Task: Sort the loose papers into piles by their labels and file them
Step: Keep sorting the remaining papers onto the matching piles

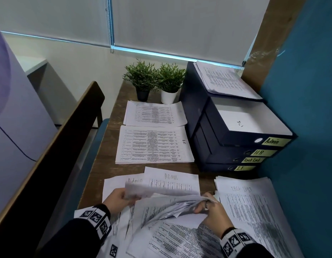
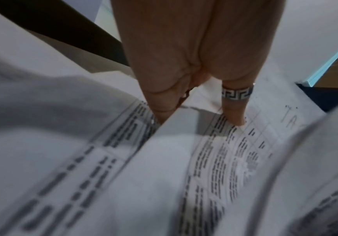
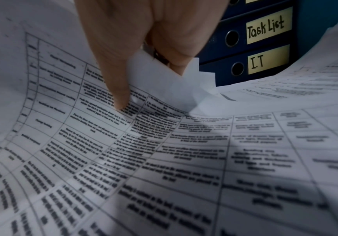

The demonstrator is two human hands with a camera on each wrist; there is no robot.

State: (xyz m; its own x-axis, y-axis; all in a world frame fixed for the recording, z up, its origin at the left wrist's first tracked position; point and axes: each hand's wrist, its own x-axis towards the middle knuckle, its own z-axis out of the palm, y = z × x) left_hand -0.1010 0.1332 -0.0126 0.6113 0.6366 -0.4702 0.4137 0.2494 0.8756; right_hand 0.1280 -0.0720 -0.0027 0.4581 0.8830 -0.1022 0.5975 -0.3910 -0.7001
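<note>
A loose stack of printed papers (image 1: 170, 231) lies at the desk's front edge. My left hand (image 1: 124, 197) grips the left edge of a lifted sheet (image 1: 141, 189); in the left wrist view its fingers (image 2: 158, 103) slip behind that sheet (image 2: 174, 143). My right hand (image 1: 200, 206) pinches the fanned corners of several sheets (image 1: 180, 202) and bends them upward; the right wrist view shows those corners (image 3: 174, 83) held between thumb and fingers. Sorted piles lie around: Admin (image 1: 172, 178), Task List (image 1: 254, 202), HR (image 1: 154, 144) and one further back (image 1: 154, 113).
Dark blue binders (image 1: 226, 146) are stacked at the right, labelled Admin, H.R, Task List (image 3: 267, 30) and I.T (image 3: 265, 61). More papers (image 1: 226, 81) lie on a binder behind. Two potted plants (image 1: 155, 79) stand at the back. A teal partition (image 1: 310, 127) closes the right side.
</note>
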